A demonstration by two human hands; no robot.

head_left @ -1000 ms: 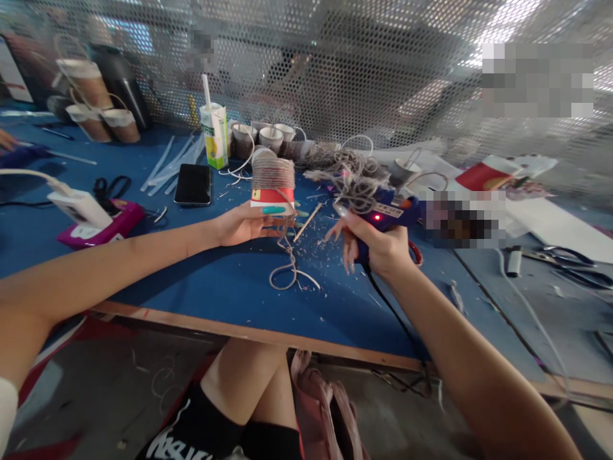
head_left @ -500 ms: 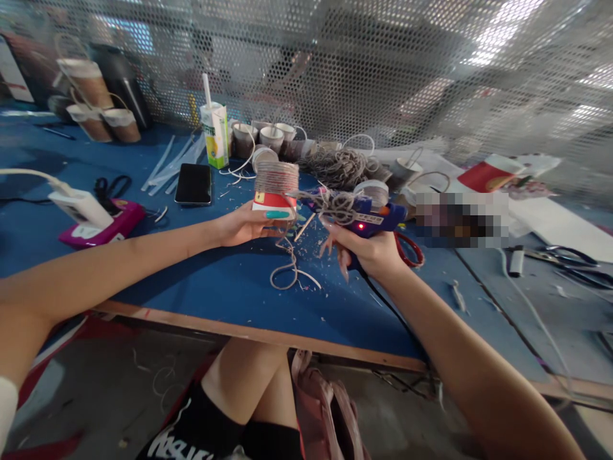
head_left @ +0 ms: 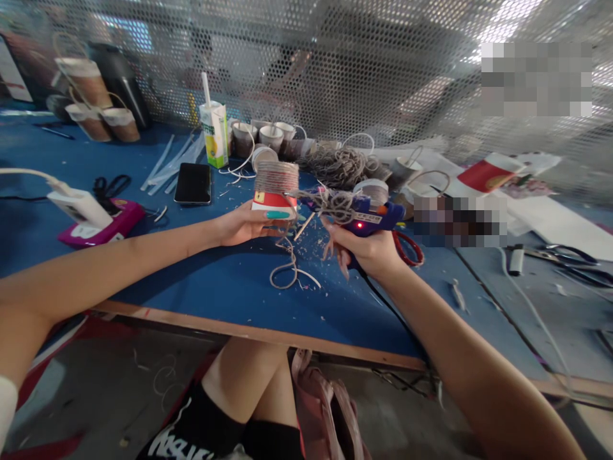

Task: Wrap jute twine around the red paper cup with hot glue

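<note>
My left hand point(head_left: 244, 223) grips the lower part of a paper cup point(head_left: 274, 199), red and white below and wound with grey-brown cord above. From the cup a loose length of cord point(head_left: 283, 286) trails in a loop onto the blue table. In my right hand point(head_left: 368, 250) is a blue glue gun point(head_left: 366, 220) with a lit red light, its front covered in tangled strands. The gun's nozzle points left and is at the cup's side; whether it touches cannot be made out. A black cable runs down from the gun's handle.
Behind my hands are a pile of cord point(head_left: 342, 167), several small cups point(head_left: 272, 137) and a drink carton point(head_left: 214, 135). To the left lie a phone point(head_left: 193, 183) and a magenta power strip point(head_left: 83, 235). Scissors point(head_left: 565, 257) lie at the right, near white sheets. A wooden edge point(head_left: 268, 333) borders the table.
</note>
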